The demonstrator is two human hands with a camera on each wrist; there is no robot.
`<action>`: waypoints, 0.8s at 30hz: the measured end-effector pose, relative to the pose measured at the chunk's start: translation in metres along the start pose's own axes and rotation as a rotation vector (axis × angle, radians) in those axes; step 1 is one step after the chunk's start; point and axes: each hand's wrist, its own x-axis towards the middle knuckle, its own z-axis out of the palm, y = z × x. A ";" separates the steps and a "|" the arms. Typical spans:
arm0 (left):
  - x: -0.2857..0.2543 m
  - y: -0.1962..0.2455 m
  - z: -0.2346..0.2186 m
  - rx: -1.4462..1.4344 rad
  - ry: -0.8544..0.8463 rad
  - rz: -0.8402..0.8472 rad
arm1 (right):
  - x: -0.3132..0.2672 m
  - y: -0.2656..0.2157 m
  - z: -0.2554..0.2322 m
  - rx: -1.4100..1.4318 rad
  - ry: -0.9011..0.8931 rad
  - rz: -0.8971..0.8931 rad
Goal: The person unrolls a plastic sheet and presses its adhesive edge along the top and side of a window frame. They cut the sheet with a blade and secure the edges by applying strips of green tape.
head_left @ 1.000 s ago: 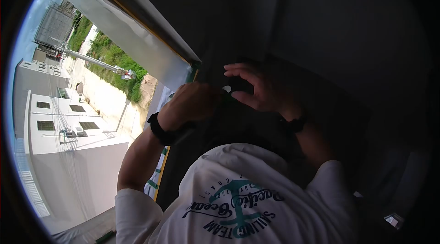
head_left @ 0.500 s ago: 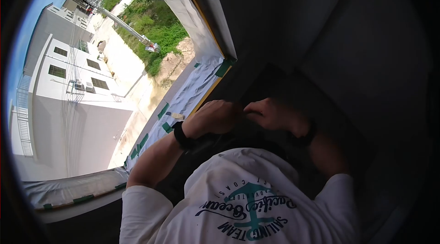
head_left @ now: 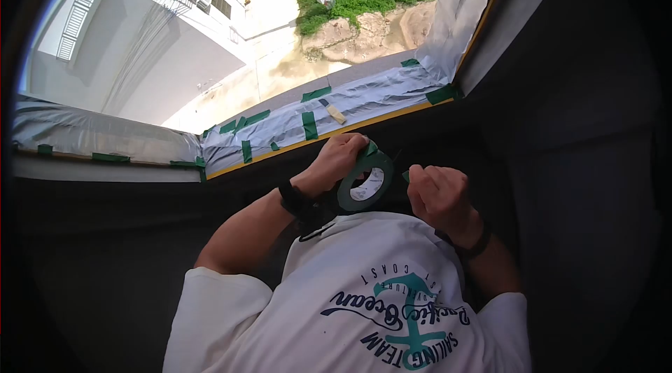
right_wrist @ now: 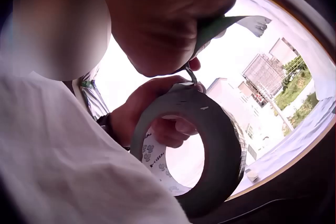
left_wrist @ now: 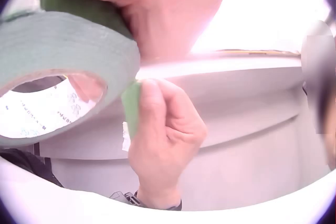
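My left hand (head_left: 341,156) grips a roll of green tape (head_left: 348,195) by its upper edge, just inside the window. The roll hangs tilted, its printed white core facing out. To its right, the curled fingers of my right hand (head_left: 442,194) pinch a short piece of green tape (head_left: 406,176). In the left wrist view, that piece (left_wrist: 131,109) stands up from the right fingertips beside the roll (left_wrist: 58,45). The right wrist view shows the strip (right_wrist: 220,28) with a ragged end sticking out from under the right hand (right_wrist: 168,19).
A window sill (head_left: 280,140) covered in white sheeting runs ahead, held by green tape strips (head_left: 309,126) and edged by a yellow line. On it lies a small tool with a pale handle (head_left: 335,114) and a dark end. Dark wall panels (head_left: 581,163) stand at the right.
The head view has swung toward the window, so the sill now lies straight ahead. Both hands have come into the light, showing the roll and the taped piece. The right fingers, spread earlier, are now curled.
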 end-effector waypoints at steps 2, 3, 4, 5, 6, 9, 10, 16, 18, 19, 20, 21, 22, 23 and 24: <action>0.015 -0.040 -0.070 0.120 0.196 0.191 | 0.020 0.001 -0.045 -0.014 0.094 0.118; 0.000 -0.039 -0.097 0.217 0.231 0.196 | 0.025 0.011 -0.063 0.042 0.129 0.268; -0.011 -0.045 -0.122 0.255 0.227 0.213 | 0.023 0.027 -0.075 0.074 0.162 0.364; -0.014 -0.058 -0.146 0.440 0.316 0.284 | 0.019 0.039 -0.083 0.128 0.141 0.472; -0.006 -0.076 -0.167 0.736 0.399 0.429 | 0.017 0.046 -0.086 0.144 0.111 0.509; 0.019 -0.114 -0.174 1.179 0.559 0.409 | 0.018 0.048 -0.084 0.222 -0.008 0.692; 0.038 -0.118 -0.167 1.333 0.633 0.254 | 0.018 0.049 -0.082 0.276 0.003 0.668; 0.093 -0.185 -0.184 1.176 0.704 0.238 | 0.030 0.052 -0.132 0.482 -0.004 0.691; 0.089 -0.184 -0.181 1.090 0.724 0.323 | 0.025 0.054 -0.157 0.561 0.007 0.712; 0.089 -0.192 -0.186 1.097 0.743 0.410 | 0.021 0.054 -0.171 0.670 0.002 0.726; 0.090 -0.195 -0.187 1.097 0.761 0.430 | 0.017 0.052 -0.184 0.736 0.023 0.782; 0.090 -0.200 -0.188 1.096 0.782 0.445 | 0.011 0.049 -0.195 0.717 0.027 0.779; 0.086 -0.198 -0.186 1.081 0.778 0.390 | 0.006 0.045 -0.206 0.729 0.069 0.815; 0.079 -0.189 -0.181 1.074 0.779 0.360 | 0.000 0.042 -0.215 0.743 0.113 0.851; 0.070 -0.180 -0.175 1.072 0.824 0.414 | -0.007 0.041 -0.226 0.763 0.133 0.862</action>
